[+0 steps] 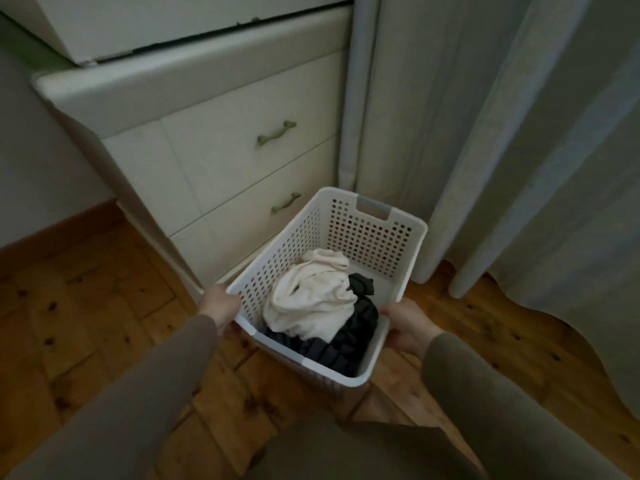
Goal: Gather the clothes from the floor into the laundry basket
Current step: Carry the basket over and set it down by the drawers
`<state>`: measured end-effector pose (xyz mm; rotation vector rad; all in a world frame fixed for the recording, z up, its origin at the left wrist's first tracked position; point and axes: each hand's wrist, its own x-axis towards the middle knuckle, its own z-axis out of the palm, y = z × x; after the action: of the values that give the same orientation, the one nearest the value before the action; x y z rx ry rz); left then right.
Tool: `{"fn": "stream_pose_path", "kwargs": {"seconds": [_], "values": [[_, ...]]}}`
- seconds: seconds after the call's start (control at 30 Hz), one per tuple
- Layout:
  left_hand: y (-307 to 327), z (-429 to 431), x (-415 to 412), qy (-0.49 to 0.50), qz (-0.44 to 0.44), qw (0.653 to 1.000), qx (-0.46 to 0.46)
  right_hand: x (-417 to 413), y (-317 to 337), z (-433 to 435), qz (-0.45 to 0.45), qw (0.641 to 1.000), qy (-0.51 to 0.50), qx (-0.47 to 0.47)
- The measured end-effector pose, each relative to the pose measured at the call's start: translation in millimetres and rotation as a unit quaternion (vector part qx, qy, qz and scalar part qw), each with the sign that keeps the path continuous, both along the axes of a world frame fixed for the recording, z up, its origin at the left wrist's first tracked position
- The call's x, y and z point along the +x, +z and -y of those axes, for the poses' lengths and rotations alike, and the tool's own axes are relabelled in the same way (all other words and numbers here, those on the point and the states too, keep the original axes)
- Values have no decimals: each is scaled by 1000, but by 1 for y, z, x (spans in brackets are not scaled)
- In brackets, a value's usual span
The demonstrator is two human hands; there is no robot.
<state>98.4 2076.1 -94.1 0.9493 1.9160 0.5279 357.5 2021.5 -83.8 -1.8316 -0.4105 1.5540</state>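
Observation:
A white perforated laundry basket stands on the wooden floor in front of me. Inside it a cream garment lies crumpled on top of a dark grey garment. My left hand grips the basket's left rim near the front corner. My right hand holds the right rim opposite it. Both arms wear olive-brown sleeves. The basket's floor is hidden under the clothes.
A cream chest of drawers with green handles stands just left of and behind the basket. Pale curtains hang to the floor behind and right. Wooden floorboards spread left and right of me.

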Motion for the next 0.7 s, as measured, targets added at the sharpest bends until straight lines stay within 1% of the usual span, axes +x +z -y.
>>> {"fn": "stream_pose_path", "kwargs": {"seconds": [0.2,0.37,0.57,0.7], "values": [[6,-32,-16,63,-5,997,35,-35,-10,-16,-39,999,3,16],[7,-50,-25,88,-12,993,76,-49,1,-23,-75,997,8,36],[11,-56,-22,103,-24,990,98,-57,2,-35,-89,994,4,56],[4,-66,-29,85,-62,990,91,-59,-1,-43,-90,994,-1,54]]}}
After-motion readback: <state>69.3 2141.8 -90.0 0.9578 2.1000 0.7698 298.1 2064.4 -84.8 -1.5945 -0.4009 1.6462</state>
